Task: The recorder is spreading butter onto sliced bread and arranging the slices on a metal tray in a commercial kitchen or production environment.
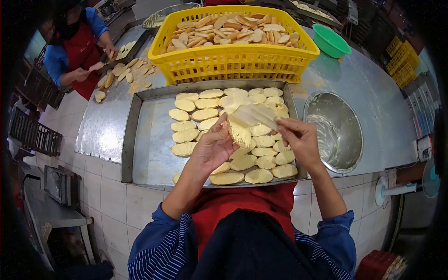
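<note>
My left hand (215,148) holds an oval slice of bread (239,134) with pale yellow cream on its upper face. In my right hand (299,140) is a flat, translucent plastic scraper (253,114), its blade smeared with cream and lying over the far end of the slice. Both hands hover above a large metal baking tray (150,140). Rows of cream-coated bread slices (183,135) fill its middle and right side. To the right of the tray, a steel mixing bowl (334,133) has cream streaked on its inner wall.
A yellow plastic crate (231,64) heaped with bread slices (224,31) stands behind the tray. A green basin (331,41) sits at the back right of the metal table (381,115). At the left, a co-worker (80,52) handles bread beside loose slices (122,71) and crumbs.
</note>
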`<state>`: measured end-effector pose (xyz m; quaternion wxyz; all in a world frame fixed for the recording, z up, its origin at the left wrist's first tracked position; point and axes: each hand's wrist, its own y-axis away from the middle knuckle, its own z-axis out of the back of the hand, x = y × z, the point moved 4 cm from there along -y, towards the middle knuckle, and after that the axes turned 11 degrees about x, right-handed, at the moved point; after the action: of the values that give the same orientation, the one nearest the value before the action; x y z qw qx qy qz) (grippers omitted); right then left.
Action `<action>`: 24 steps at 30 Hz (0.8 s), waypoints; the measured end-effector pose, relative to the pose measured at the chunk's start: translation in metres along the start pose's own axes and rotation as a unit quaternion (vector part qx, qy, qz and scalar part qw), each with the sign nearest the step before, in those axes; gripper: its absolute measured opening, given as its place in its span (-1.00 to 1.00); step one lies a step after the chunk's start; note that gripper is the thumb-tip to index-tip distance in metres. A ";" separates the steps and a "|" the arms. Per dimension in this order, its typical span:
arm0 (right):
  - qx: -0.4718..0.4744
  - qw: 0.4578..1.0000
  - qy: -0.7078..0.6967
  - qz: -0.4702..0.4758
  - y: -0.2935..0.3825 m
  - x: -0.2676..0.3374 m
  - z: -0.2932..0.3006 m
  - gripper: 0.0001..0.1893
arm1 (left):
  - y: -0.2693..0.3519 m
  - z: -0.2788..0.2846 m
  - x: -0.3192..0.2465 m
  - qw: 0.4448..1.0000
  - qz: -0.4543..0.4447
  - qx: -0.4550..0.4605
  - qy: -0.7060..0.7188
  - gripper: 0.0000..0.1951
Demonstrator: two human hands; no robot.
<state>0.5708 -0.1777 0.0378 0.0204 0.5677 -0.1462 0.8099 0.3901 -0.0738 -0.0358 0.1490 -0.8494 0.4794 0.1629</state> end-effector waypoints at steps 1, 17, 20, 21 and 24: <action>0.061 0.992 -0.069 -0.090 -0.001 -0.005 -0.005 -0.77 | 0.001 -0.001 0.000 1.000 0.000 -0.001 0.000 -0.29; -0.103 0.892 0.408 0.167 0.024 0.054 0.002 -0.51 | -0.002 -0.014 -0.017 0.992 -0.089 -0.026 -0.084 -0.47; -0.065 0.848 0.490 0.192 0.032 0.056 -0.013 -0.43 | -0.002 -0.016 -0.019 0.985 -0.116 -0.034 -0.124 -0.49; -0.040 0.841 0.505 0.189 0.035 0.056 -0.019 -0.43 | -0.002 -0.017 -0.022 0.980 -0.137 -0.036 -0.143 -0.49; 0.010 0.839 0.510 0.188 0.046 0.057 -0.024 -0.42 | 0.000 -0.011 -0.029 0.966 -0.177 -0.052 -0.179 -0.47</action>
<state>0.5196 -0.2226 0.0728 -0.0661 0.0363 -0.2108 0.9746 0.3776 -0.0560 -0.0134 0.2150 -0.8842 0.2776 0.3080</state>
